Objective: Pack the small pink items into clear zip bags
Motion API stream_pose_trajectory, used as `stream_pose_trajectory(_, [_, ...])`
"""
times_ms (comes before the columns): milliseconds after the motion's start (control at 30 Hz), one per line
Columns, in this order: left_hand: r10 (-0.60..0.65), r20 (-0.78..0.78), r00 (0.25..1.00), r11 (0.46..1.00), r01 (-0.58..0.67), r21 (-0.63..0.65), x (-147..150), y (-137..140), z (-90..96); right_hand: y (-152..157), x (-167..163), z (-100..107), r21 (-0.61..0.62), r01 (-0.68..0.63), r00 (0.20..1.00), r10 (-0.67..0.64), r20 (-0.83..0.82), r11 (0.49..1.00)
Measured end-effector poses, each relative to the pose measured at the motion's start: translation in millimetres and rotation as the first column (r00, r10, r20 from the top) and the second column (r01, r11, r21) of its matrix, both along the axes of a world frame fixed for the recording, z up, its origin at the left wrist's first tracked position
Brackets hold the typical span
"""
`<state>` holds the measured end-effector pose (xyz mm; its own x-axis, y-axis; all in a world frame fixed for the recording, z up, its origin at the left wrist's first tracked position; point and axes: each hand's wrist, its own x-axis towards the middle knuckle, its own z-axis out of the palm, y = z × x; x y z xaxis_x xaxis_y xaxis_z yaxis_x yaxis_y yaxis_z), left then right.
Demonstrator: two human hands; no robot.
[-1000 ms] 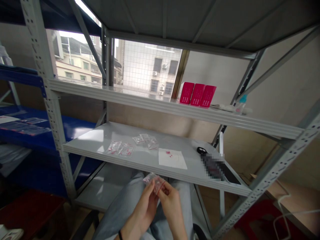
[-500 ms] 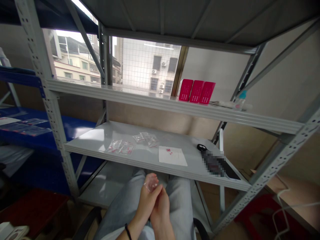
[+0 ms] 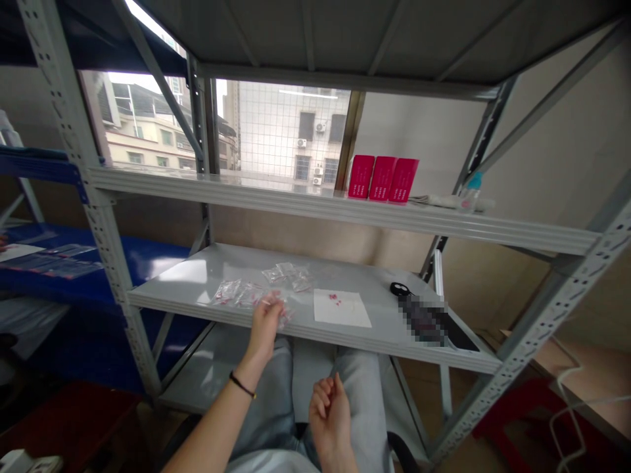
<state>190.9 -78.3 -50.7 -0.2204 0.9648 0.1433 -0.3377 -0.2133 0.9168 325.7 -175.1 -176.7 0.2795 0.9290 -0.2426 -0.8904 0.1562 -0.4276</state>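
Note:
My left hand (image 3: 266, 323), with a dark band at its wrist, reaches over the front of the grey shelf. Its fingers pinch a small clear plastic bag (image 3: 285, 316) with reddish bits in it. Just left of that hand lie more small clear bags (image 3: 227, 292) with red pieces, and another group of clear bags (image 3: 288, 274) lies farther back. My right hand (image 3: 329, 408) rests above my lap, fingers curled in and nothing visible in them. To the right of the bags, a white sheet of paper (image 3: 345, 315) bears several small red pieces (image 3: 335, 299).
Black-handled scissors (image 3: 400, 289) lie on the right of the shelf (image 3: 296, 328), by a blurred dark item (image 3: 424, 320). On the upper shelf stand three red boxes (image 3: 382, 179) and a blue-capped bottle (image 3: 472, 192). Metal posts frame both sides.
My hands have come apart. The left one has moved up and forward to the shelf with the plastic bag, while the right has stayed low over my lap and curled its fingers.

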Motion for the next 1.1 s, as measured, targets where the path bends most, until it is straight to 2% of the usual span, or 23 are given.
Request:
stream_pose_trajectory(67, [0.073, -0.144, 0.987, 0.997, -0.077, -0.019, -13, 44, 19.0, -2, 11, 5, 0.052, -0.044, 0.997, 0.041, 0.062, 0.998])
stream_pose_trajectory(200, [0.032, -0.29, 0.957, 0.996, -0.054, -0.07, -24, 116, 41.7, 3, 19, 27, 0.098, -0.118, 0.988, 0.106, 0.116, 0.988])
stream_pose_trajectory(333, [0.088, -0.469, 0.879, 0.99, -0.131, -0.059, -29, 148, 49.8, 18, 42, 70, 0.141, -0.18, 0.963, 0.145, 0.228, 0.973])
stream_pose_trajectory(400, [0.156, -0.571, 0.806, 0.983, -0.181, 0.013, -37, 149, 51.3, 32, 69, 97, 0.149, -0.117, 0.901, 0.042, 0.432, 0.982])
stream_pose_trajectory(433, [0.185, -0.622, 0.761, 0.98, -0.186, 0.063, -42, 146, 51.1, 41, 83, 111, 0.144, -0.048, 0.811, -0.045, 0.583, 0.988])
stream_pose_trajectory(467, [0.205, -0.671, 0.712, 0.978, -0.173, 0.116, -48, 140, 50.2, 52, 97, 124, 0.129, 0.053, 0.634, -0.133, 0.762, 0.99])
stream_pose_trajectory(500, [0.219, -0.718, 0.66, 0.976, -0.143, 0.165, -55, 133, 48.4, 65, 108, 136, 0.093, 0.135, 0.349, -0.135, 0.927, 0.986])
stream_pose_trajectory(533, [0.227, -0.762, 0.606, 0.973, -0.106, 0.206, -61, 125, 45.7, 80, 117, 146, 0.079, 0.157, 0.23, -0.114, 0.966, 0.984])
stream_pose_trajectory(633, [0.241, -0.864, 0.442, 0.965, -0.011, 0.264, -79, 97, 33.1, 129, 126, 166, 0.025, 0.137, -0.023, -0.022, 0.999, 0.99])
stream_pose_trajectory(733, [0.246, -0.921, 0.302, 0.963, 0.031, 0.267, -89, 78, 17.4, 169, 114, 170, -0.069, 0.116, -0.283, 0.1, 0.954, 0.991])
stream_pose_trajectory(833, [0.251, -0.944, 0.214, 0.962, 0.054, 0.268, -90, 70, 4.4, 187, 99, 163, -0.161, 0.126, -0.494, 0.203, 0.846, 0.979])
stream_pose_trajectory(900, [0.256, -0.955, 0.152, 0.962, 0.058, 0.267, -89, 68, -0.8, 189, 93, 155, -0.192, 0.152, -0.598, 0.244, 0.763, 0.97])
stream_pose_trajectory(1033, [0.258, -0.966, -0.027, 0.965, 0.044, 0.257, -86, 68, -4.3, 185, 87, 144, -0.185, 0.229, -0.721, 0.295, 0.628, 0.956])
stream_pose_trajectory(1100, [0.254, -0.966, -0.042, 0.967, 0.029, 0.253, -85, 69, -4.5, 183, 86, 141, -0.178, 0.258, -0.752, 0.312, 0.581, 0.95])
